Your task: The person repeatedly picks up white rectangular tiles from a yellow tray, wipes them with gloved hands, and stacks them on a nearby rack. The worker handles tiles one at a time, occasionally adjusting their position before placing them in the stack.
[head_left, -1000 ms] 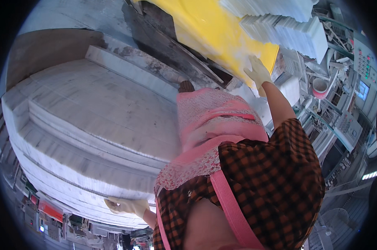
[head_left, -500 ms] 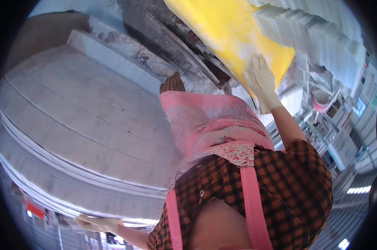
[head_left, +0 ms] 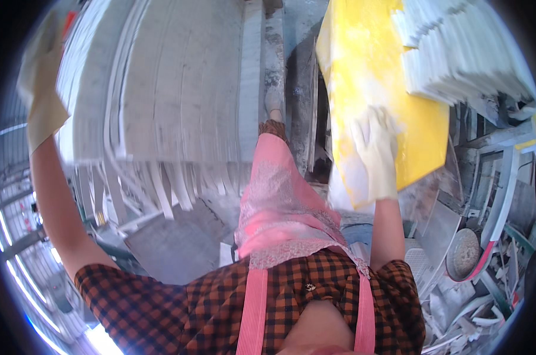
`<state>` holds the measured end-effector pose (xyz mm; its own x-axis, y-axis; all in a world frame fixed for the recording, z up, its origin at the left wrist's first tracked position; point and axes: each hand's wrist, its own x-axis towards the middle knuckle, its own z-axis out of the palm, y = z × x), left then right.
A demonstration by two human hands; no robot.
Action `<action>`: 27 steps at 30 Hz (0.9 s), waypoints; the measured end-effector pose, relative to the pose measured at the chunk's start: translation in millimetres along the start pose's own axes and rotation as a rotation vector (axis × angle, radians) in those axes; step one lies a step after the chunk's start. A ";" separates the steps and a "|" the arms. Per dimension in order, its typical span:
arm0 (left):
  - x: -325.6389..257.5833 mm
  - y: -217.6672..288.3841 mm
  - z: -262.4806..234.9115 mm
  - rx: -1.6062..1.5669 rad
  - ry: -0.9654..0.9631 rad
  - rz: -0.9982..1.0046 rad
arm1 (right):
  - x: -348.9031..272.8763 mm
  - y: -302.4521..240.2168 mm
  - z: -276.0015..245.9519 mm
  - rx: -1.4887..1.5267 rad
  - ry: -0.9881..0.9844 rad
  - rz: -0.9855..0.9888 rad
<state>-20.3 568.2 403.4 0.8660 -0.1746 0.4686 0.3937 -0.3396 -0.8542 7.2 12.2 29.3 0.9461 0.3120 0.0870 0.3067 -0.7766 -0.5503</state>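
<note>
The right hand [head_left: 374, 157], gloved, lies flat and spread on the lower edge of the yellow board [head_left: 374, 71], holding nothing closed. Beyond its fingertips a stack of white tiles [head_left: 463, 53] rests on that board. The board looks stiff, dusty and likely slippery; its edges offer the surest hold. The left hand [head_left: 40, 94], gloved, is raised far out beside blurred grey slabs [head_left: 179, 89]; I cannot tell its grip.

You are standing in a stone-cutting workshop. Long grey slabs [head_left: 179, 89] lie stacked side by side to your left, white cut tiles [head_left: 463, 53] are piled on a dusty yellow board [head_left: 368, 71], and broken offcuts [head_left: 475, 307] litter the floor beside a round grinding disc [head_left: 464, 254].
</note>
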 end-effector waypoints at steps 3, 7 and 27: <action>-76.3 59.8 -102.0 -0.493 0.061 -0.171 | 0.7 -47.5 -5.5 0.559 -0.128 -0.013; -121.8 133.7 -235.4 -0.466 -0.358 -0.013 | -14.0 -108.4 -33.0 1.435 -0.519 -0.083; -424.7 211.3 -326.9 -1.184 -1.127 -0.253 | 77.6 -141.7 106.3 1.614 -0.129 0.327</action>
<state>-405.6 268.4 97.6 0.8023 0.5271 -0.2801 0.5697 -0.8162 0.0959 26.1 204.6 25.7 0.9053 0.3643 -0.2185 -0.3868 0.4942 -0.7786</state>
